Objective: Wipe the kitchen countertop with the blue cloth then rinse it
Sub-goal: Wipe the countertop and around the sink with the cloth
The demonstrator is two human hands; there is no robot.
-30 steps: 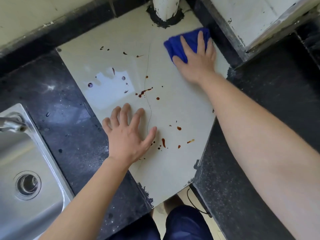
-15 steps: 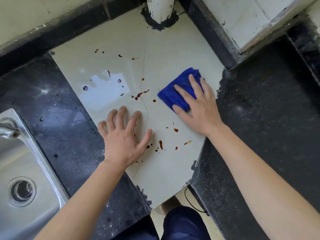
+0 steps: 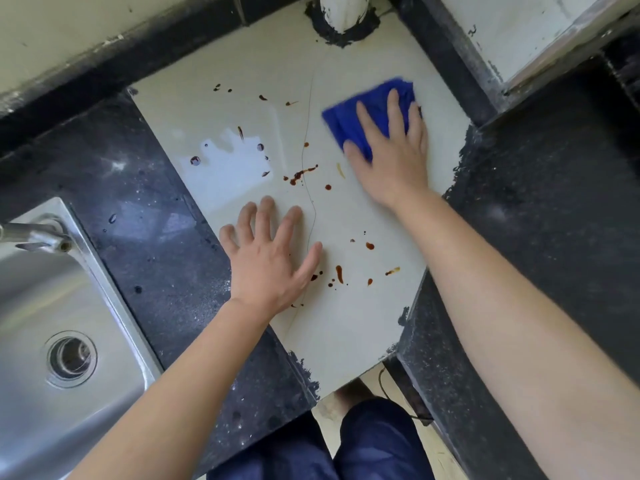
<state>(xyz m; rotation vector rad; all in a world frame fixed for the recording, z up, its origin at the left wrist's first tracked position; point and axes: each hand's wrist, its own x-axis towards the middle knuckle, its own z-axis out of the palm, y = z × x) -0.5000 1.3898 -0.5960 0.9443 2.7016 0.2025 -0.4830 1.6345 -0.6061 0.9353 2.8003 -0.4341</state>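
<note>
Right grip point(image 3: 391, 161), fingers point(image 3: 393, 109) flat, presses cloth point(image 3: 341, 123) on worktop point(image 3: 346, 323); stains point(image 3: 301, 174) left of it unwiped; rinsing pending.

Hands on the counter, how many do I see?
2. The left hand lies flat on the counter; the right hand presses the cloth farther back. None hidden.

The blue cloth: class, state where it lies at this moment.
In the head view, the blue cloth lies on the far right of the pale tile, under the right hand, near the white pipe.
</note>
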